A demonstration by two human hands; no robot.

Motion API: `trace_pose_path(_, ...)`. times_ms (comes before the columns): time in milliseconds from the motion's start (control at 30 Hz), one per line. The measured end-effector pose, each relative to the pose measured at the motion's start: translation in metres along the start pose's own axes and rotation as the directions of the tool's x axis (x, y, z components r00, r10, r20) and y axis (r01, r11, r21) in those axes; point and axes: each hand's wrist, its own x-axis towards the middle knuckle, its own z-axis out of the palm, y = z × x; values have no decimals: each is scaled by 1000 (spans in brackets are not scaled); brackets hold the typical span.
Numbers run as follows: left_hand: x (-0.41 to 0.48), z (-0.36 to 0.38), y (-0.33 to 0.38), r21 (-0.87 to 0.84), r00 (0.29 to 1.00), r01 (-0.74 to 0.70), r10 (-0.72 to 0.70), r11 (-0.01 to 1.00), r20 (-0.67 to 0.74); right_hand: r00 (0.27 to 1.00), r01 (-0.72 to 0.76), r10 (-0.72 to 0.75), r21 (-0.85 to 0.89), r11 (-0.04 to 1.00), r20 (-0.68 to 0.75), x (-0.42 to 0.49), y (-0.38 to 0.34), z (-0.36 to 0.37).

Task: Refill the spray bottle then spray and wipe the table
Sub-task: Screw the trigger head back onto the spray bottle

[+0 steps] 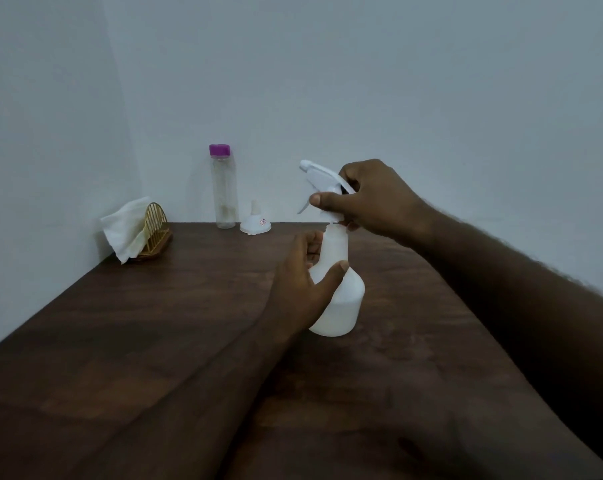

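Dark wood table (pixel 154 341): spray bottle (pixel 341 299) stands upright mid-table. Left hand (pixel 300 289) wraps bottle body, steadying it. Right hand (pixel 372 199) grips trigger head (pixel 319 173) at neck.

Step, by my read: opening bottle for refill. Can't tell if thread is free.

Water bottle (pixel 223 192), purple cap on, at back wall. Tissues (pixel 126 226) in rack, far left. Funnel (pixel 255 220) just beside water bottle.

Next needs: head off, funnel into neck.
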Motion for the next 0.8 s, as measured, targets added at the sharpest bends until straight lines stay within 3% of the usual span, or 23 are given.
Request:
trace_pose_path(233, 1, 2, -4, -5, 999, -26, 25, 1000, -46, 999, -13, 14, -16, 1000, 38, -12, 12, 5)
trace_pose_path(400, 2, 4, -3, -48, 991, -41, 34, 998, -133, 994, -60, 60, -3, 998, -97, -20, 11, 21)
trace_pose_path(567, 6, 7, -11, -103, 992, -86, 75, 991, -103, 959, -88, 190, 415, 906, -210, -31, 22, 54)
trace_pose_path(800, 20, 10, -25, -150, 996, -85, 83, 985, -19, 954, 28, 145, 559, 828, -262, -40, 20, 82)
